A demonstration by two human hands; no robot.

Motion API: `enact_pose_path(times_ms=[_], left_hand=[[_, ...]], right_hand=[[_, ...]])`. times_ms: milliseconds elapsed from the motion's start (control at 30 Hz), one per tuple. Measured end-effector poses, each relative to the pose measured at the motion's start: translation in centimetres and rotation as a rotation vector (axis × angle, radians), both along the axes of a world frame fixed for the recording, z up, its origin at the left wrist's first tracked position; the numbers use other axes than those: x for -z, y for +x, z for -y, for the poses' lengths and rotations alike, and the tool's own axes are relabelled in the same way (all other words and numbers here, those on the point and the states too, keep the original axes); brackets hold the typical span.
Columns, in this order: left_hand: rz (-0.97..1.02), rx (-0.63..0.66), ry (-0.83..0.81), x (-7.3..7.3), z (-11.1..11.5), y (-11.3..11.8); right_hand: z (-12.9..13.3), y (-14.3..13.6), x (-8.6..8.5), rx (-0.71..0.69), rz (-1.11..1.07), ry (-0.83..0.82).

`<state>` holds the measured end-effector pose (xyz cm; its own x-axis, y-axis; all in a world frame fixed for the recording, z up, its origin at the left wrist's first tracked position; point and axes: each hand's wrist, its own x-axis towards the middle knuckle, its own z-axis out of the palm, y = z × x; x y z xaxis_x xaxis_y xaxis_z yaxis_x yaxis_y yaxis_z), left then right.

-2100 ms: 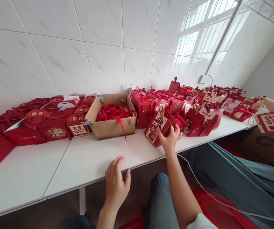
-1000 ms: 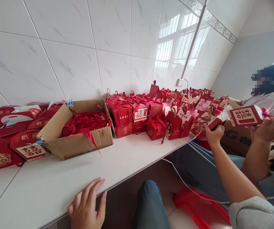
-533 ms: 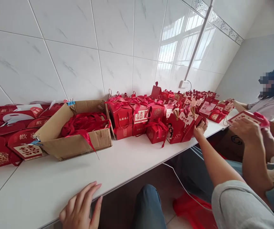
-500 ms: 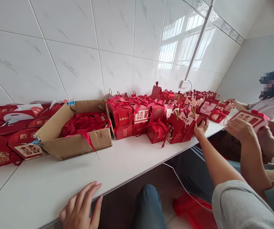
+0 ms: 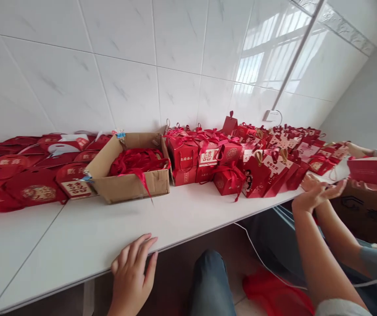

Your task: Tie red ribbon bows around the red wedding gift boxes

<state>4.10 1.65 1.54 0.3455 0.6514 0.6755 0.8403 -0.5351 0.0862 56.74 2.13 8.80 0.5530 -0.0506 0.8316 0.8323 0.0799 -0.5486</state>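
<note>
My left hand rests on the front edge of the white table, fingers stretched out, holding nothing. To the right, past the red gift boxes, my right hand is raised with its fingers apart, palm partly turned up and nothing seen in it. Right behind it is a co-worker's arm in a blue sleeve, whose hand is partly hidden by mine. A red gift box is held up by another hand at the right edge. Nearest to my right hand on the table are upright red gift bags.
A cardboard box full of red ribbon stands left of centre. Flattish red gift boxes are piled at far left. A small ribbon-tied box sits in front of the rows. Below hangs a white cable.
My right hand has left the red bags and moved right, its fingers now spread. The co-worker's gift box has shifted right and turned. The view has swung left; my left hand stays at the table edge.
</note>
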Motion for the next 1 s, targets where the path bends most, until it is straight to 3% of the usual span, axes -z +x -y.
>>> enact_pose_path(times_ms=[133,233,300,367,467,533,600,700,800,1000], left_hand=[[0.023,-0.012,-0.083,0.2,0.5,0.0],[0.032,-0.014,-0.140,-0.1,1.1,0.2],[0.027,-0.003,-0.182,-0.6,1.8,0.1],[0.003,0.037,-0.230,-1.2,2.5,-0.4],[-0.012,-0.010,-0.236,-1.4,3.3,-2.6],[0.043,-0.214,-0.168,-0.8,3.5,-4.8],[0.116,-0.410,-0.084,0.3,3.2,-7.0],[0.147,-0.412,-0.013,2.2,2.3,-9.0],[0.210,-0.396,0.077,3.6,1.4,-9.2],[0.223,-0.371,0.101,4.2,1.4,-9.1]], right_hand=[[0.5,-7.7,-1.5,-0.065,0.082,0.174],[-0.7,-15.5,-1.5,-0.294,0.111,0.073],[-1.7,-20.9,-0.4,-0.448,0.146,-0.094],[-2.5,-25.5,1.5,-0.604,0.294,-0.401],[-2.9,-29.9,4.3,-0.771,0.387,-0.823],[-2.9,-30.8,5.5,-0.837,0.420,-1.005],[-2.9,-30.7,5.8,-0.858,0.406,-1.076],[-3.0,-30.2,5.4,-0.863,0.351,-1.068],[-3.0,-30.2,5.1,-0.880,0.319,-1.056],[-2.8,-30.2,5.1,-0.897,0.286,-1.046]])
